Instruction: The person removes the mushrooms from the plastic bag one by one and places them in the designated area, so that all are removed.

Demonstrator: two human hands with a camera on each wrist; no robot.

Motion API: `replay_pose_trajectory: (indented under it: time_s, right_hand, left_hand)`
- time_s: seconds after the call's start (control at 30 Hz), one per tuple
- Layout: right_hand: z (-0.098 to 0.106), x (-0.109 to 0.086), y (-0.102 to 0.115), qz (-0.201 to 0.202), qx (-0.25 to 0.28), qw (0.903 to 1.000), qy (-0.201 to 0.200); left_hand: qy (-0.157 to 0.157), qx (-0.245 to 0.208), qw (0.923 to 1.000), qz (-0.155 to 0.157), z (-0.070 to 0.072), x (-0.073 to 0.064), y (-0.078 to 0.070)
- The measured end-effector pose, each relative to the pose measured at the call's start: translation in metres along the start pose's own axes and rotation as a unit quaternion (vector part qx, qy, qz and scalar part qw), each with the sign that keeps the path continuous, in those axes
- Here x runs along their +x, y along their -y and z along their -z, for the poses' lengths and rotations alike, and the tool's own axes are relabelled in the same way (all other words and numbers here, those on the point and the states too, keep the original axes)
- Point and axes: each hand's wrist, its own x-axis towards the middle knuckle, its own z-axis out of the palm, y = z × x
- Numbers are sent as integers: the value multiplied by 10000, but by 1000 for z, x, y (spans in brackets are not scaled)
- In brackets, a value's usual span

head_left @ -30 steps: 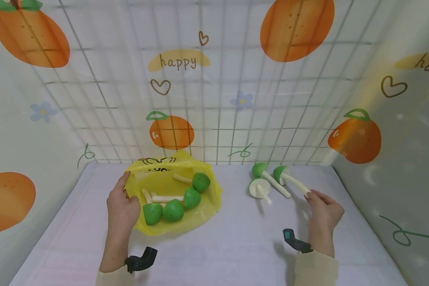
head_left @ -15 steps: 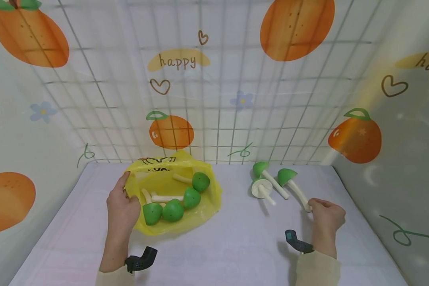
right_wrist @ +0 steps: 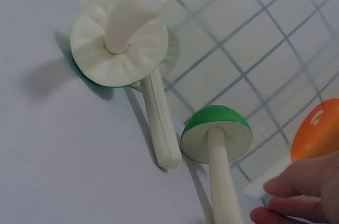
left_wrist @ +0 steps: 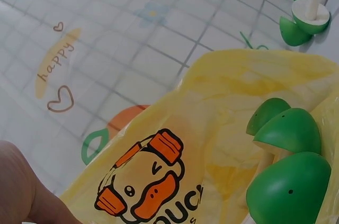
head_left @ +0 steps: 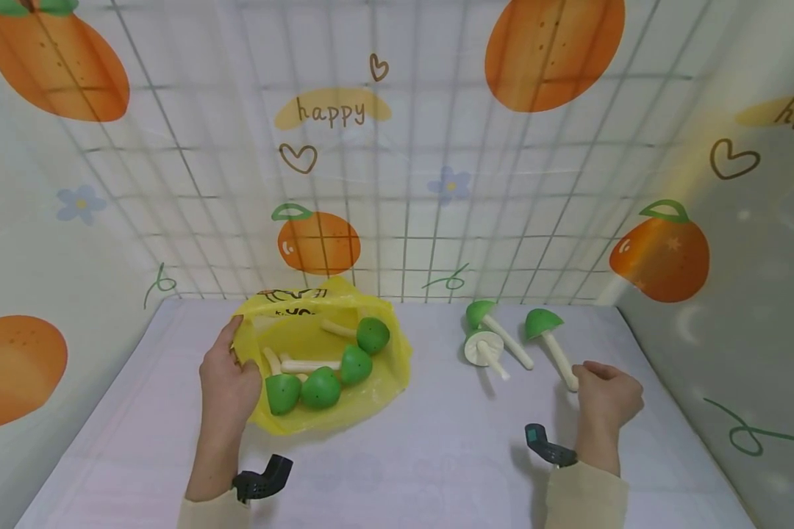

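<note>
In the head view, my left hand (head_left: 228,382) grips the left edge of a yellow plastic bag (head_left: 370,404). The bag lies with its mouth toward me, and several toy mushrooms (head_left: 320,388) with green caps and white stems are inside. At the right, my right hand (head_left: 609,395) is beside the stem end of a loose green-capped mushroom (head_left: 544,323). A gap shows between the right fingers (right_wrist: 296,181) and that mushroom's stem in the right wrist view. Two more mushrooms lie left of it, one (head_left: 484,348) with its white underside facing me.
The things lie on a white table (head_left: 397,477). Behind stands a covered grid wall (head_left: 403,169) printed with oranges and hearts, and side walls close off left and right. The bag carries a cartoon duck print (left_wrist: 153,181).
My right hand has drawn the rightmost mushroom's stem end toward me and then let go of it. The mushroom now lies apart from the other two. My left hand stays on the bag.
</note>
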Motion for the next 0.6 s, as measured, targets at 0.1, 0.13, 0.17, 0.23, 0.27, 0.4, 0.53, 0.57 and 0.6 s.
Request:
replay_pose_trajectory:
  time_s: [0.1, 0.13, 0.17, 0.23, 0.27, 0.4, 0.53, 0.57, 0.6]
  right_hand:
    - [0, -1, 1, 102, 0, 9999, -27]
    - [0, -1, 1, 117, 6, 9999, -33]
    - [0, -1, 1, 119, 21, 9999, -44]
    - [0, -2, 2, 86, 44, 9999, -65]
    - [1, -3, 3, 74, 61, 9999, -73]
    - [1, -3, 3, 91, 119, 9998, -87]
    - [-1, -3, 4, 110, 91, 9998, -112]
    - [-2, -3, 4, 103, 78, 9998, -130]
    - [-3, -3, 5, 125, 57, 9998, -155]
  left_hand:
    - [-7, 18, 10000, 11, 0, 0, 0]
    - [-10, 10, 10000, 20, 0, 0, -1]
    - [-14, 7, 10000, 27, 0, 0, -1]
    - [-21, 14, 10000, 37, 1, 0, -1]
    - [-22, 11, 10000, 40, 1, -1, -1]
    - [-10, 12, 10000, 29, 1, -1, -1]
    - [-13, 0, 10000, 5, 2, -1, -1]
    - [-18, 1, 10000, -3, 2, -1, -1]
    - [-11, 2, 10000, 14, 2, -1, -1]
